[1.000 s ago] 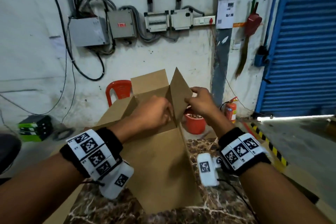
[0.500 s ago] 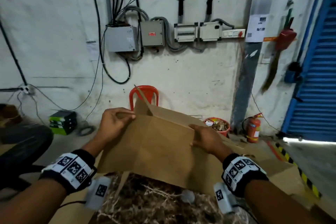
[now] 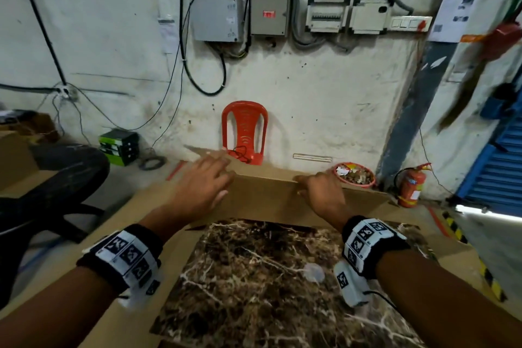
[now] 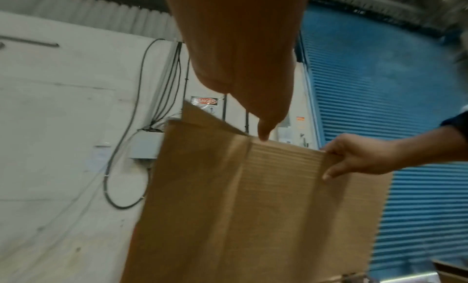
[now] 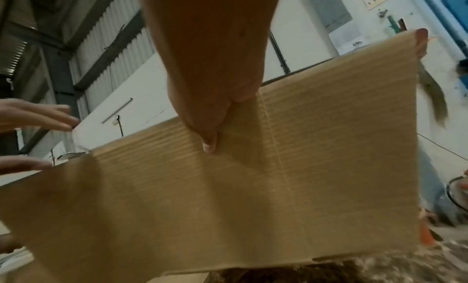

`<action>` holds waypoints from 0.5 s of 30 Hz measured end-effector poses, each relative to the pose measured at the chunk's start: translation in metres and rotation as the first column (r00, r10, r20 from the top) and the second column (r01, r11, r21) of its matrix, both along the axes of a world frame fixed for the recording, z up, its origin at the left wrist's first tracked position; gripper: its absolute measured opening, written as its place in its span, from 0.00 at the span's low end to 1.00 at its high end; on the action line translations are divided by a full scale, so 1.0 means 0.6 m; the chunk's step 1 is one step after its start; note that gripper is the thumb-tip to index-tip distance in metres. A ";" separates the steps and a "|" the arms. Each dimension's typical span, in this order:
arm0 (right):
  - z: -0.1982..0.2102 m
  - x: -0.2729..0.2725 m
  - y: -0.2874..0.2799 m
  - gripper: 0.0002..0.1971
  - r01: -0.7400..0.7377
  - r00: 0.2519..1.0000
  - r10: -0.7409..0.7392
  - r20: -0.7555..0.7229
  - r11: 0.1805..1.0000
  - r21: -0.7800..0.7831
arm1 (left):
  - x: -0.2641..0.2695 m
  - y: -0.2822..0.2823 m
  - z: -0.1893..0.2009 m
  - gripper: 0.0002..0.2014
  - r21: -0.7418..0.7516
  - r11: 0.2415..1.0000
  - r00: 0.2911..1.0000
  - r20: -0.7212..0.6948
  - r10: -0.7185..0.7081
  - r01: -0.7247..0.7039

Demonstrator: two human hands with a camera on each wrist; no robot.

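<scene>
A brown cardboard box (image 3: 265, 198), opened out, stands as a low wall along the far edge of the marble table (image 3: 268, 277). My right hand (image 3: 310, 185) pinches its top edge, the thumb (image 5: 209, 145) on the near face and the fingers behind. In the left wrist view the same grip on the cardboard (image 4: 253, 207) shows at the right hand (image 4: 354, 157). My left hand (image 3: 217, 181) hovers at the box's left end with fingers spread and straight. One fingertip (image 4: 263, 135) touches the top edge beside a raised flap. It holds nothing.
Behind the table stand a red plastic chair (image 3: 245, 133), an orange bucket of litter (image 3: 355, 175) and a fire extinguisher (image 3: 411, 185). A black office chair (image 3: 56, 178) is at the left, a blue shutter (image 3: 497, 167) at the right. More flat cardboard (image 3: 127, 223) lies under the marble slab.
The box has come down from a raised, tilted hold to a low position at the table's far edge. My left hand has let go of the flap and opened. The right hand keeps its pinch.
</scene>
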State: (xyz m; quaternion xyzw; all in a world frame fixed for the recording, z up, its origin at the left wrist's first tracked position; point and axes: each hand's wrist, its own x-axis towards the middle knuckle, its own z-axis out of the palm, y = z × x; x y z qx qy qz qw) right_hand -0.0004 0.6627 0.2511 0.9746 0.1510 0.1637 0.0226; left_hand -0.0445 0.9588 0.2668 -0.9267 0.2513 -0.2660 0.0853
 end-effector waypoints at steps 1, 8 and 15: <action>0.008 -0.002 0.006 0.17 -0.002 1.000 0.002 0.022 1.000 -0.015 | -0.001 -0.014 0.008 0.29 0.051 0.999 0.997 -0.073 0.013 -0.009; 0.020 -0.029 0.035 0.12 0.018 0.996 -0.016 0.092 1.000 -0.022 | 0.048 -0.061 0.051 0.24 0.207 0.962 0.960 -0.180 0.215 -0.177; -0.012 -0.051 -0.018 0.22 0.021 0.981 -0.028 -0.192 0.999 -0.039 | 0.078 -0.030 -0.011 0.12 0.148 0.979 0.956 -0.238 0.171 -0.138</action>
